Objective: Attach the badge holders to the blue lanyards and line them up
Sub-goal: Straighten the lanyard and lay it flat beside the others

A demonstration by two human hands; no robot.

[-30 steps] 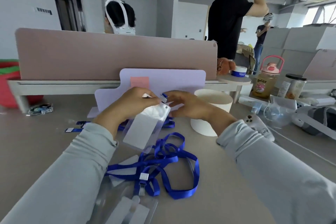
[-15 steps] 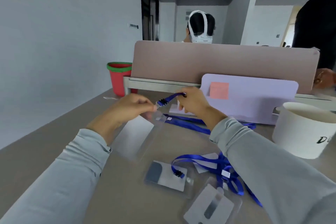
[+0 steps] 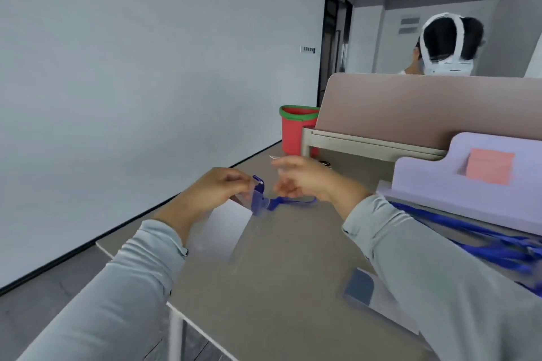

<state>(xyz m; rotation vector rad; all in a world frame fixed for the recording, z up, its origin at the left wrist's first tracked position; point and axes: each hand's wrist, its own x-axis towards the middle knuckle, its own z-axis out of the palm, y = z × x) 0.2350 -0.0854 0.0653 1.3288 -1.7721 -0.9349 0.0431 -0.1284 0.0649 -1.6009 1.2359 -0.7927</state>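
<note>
Pinching the top edge of the badge holder [image 3: 227,228] above the table [image 3: 278,278], the left hand [image 3: 215,193] lies just left of the lanyard clip [image 3: 258,195], whose strap [image 3: 293,201] runs rightward beneath the blurred right hand [image 3: 302,182], grip indiscernible.

Blurry right hand [image 3: 296,182], blurry lanyards [image 3: 498,246].

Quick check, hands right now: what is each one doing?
Left hand: pinches the top of the badge holder, by the lanyard clip.
Right hand: blurred just above the lanyard; cannot be told.
</note>
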